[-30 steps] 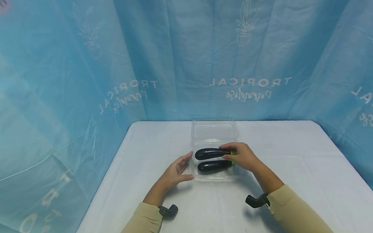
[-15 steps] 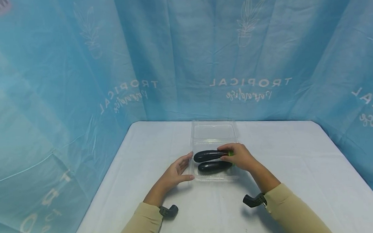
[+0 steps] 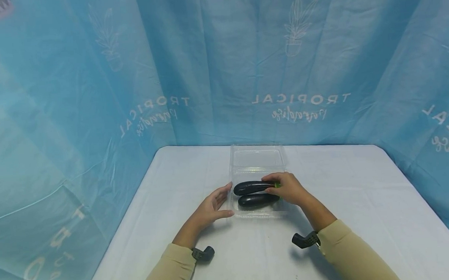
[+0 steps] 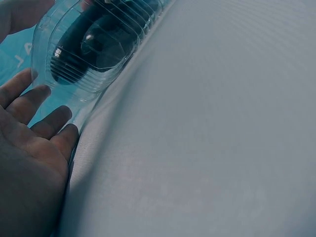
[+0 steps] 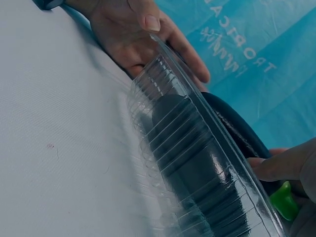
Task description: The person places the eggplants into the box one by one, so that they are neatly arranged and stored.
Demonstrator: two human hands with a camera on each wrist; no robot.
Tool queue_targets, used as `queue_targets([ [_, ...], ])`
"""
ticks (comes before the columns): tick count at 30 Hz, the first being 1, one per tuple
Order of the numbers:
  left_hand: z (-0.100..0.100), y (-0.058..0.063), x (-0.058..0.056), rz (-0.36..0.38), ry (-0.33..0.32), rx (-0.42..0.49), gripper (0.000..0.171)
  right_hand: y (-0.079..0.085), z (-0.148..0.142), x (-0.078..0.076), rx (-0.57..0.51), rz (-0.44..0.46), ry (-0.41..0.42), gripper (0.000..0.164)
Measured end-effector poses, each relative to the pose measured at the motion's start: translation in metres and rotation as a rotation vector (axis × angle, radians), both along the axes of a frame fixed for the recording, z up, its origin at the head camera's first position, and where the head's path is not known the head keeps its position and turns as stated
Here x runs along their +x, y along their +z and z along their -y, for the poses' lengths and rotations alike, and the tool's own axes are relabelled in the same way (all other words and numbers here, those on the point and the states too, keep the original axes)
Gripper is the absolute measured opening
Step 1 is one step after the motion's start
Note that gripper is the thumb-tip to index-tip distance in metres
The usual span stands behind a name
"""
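The right hand (image 3: pixel 288 188) grips the far eggplant (image 3: pixel 249 187) by its right end. The near eggplant (image 3: pixel 256 200) lies in an open clear box (image 3: pixel 259 214), the left hand (image 3: pixel 212 206) at the box's left edge.

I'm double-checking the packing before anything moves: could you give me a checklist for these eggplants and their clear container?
1. Far eggplant held near its green stem by the right-hand grip: ok.
2. Near eggplant inside the clear container: ok.
3. Lid folded back on the far side, out of the way: ok.
4. Far eggplant fully down on the container's floor: cannot tell.
5. Left-hand grip actually steadying the container: cannot tell; its fingers are at the left end, not curled round it.
6. Far eggplant released: not ok, it is held.
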State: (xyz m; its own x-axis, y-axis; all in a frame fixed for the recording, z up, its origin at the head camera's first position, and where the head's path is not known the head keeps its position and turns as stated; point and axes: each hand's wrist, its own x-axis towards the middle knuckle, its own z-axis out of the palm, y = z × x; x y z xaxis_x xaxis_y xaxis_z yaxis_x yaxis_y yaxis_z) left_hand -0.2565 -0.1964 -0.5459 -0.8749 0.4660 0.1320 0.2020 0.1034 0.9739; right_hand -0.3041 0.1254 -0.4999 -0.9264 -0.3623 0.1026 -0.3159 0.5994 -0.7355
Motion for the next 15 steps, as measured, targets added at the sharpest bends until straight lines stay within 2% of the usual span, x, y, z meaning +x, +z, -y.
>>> queue_targets([
  [15,0.0004,0.0002,0.0008,0.005,0.000,-0.002,0.090,0.0008,0.0013,0.0012,0.005,-0.015,0.025,0.037],
])
